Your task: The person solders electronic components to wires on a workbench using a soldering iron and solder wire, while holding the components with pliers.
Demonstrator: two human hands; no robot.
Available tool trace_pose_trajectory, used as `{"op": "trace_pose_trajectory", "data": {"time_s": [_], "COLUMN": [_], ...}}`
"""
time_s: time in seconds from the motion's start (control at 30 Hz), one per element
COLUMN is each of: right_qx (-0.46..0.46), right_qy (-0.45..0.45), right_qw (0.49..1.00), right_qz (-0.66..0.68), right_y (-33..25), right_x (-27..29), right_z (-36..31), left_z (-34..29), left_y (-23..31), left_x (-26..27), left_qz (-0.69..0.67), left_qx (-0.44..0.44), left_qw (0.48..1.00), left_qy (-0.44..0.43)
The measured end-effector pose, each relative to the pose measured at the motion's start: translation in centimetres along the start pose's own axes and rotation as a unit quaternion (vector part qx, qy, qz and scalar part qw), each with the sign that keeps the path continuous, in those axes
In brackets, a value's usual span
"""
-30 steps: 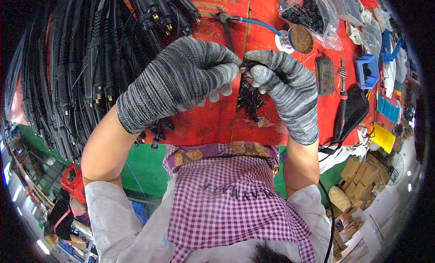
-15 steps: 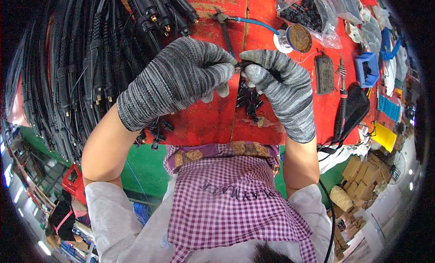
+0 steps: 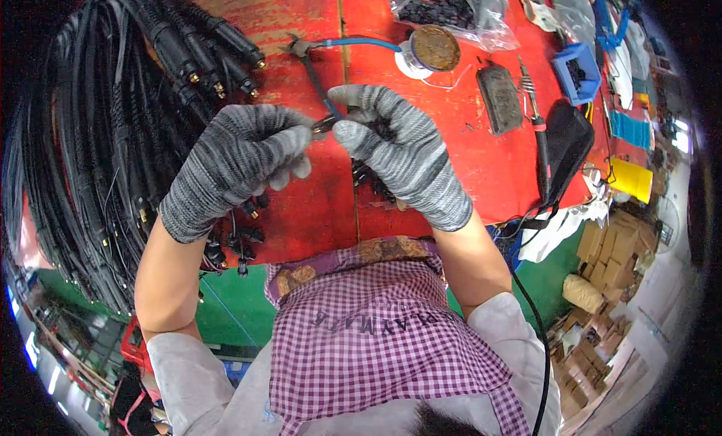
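Note:
Both my hands wear grey-and-black striped knit gloves. My left hand (image 3: 241, 161) pinches a small dark part (image 3: 323, 125) between thumb and fingertips, above the red table. On the other side of that part is my right hand (image 3: 398, 154), its thumb and index finger closed around the part's right end. The part looks like a short black connector piece, mostly covered by the fingers. Cutting pliers (image 3: 301, 49) lie just beyond the hands, one blue handle pointing right, the other running toward my fingers. Beneath my right hand sit several small black pieces (image 3: 367, 177), partly hidden.
A thick bundle of black cables (image 3: 90, 135) with brass tips fills the left side. Across the right lie a solder spool (image 3: 436, 49), a dark rectangular pad (image 3: 499, 99), a soldering iron (image 3: 540, 139), a blue bin (image 3: 577, 74) and a bag of black parts (image 3: 451, 11).
The whole view has shifted, so the table's contents appear farther left. My hands have drawn slightly apart, showing more of the dark part, and my right index finger is raised a little.

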State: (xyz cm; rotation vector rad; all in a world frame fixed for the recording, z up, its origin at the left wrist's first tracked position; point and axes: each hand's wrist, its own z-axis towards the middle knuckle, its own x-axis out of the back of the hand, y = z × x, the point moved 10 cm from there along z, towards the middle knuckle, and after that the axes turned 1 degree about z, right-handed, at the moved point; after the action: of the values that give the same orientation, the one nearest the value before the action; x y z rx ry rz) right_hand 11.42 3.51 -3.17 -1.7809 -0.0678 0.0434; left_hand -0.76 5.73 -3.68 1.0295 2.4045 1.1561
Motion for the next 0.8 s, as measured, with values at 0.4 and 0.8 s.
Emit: {"op": "trace_pose_trajectory", "data": {"time_s": [0.4,0.8], "right_qx": [-0.03,0.085], "right_qy": [0.24,0.338], "right_qw": [0.91,0.713], "right_qz": [0.337,0.608], "right_y": [9.3,11.6], "right_x": [11.6,26.1], "right_z": [-7.6,-9.4], "left_z": [0.8,1.5], "left_y": [-0.2,-0.2], "left_x": [0.3,0.1], "left_qz": [-0.004,-0.008], "left_qx": [-0.005,-0.022], "left_qw": [1.0,0.999], "left_qy": [0.013,0.037]}}
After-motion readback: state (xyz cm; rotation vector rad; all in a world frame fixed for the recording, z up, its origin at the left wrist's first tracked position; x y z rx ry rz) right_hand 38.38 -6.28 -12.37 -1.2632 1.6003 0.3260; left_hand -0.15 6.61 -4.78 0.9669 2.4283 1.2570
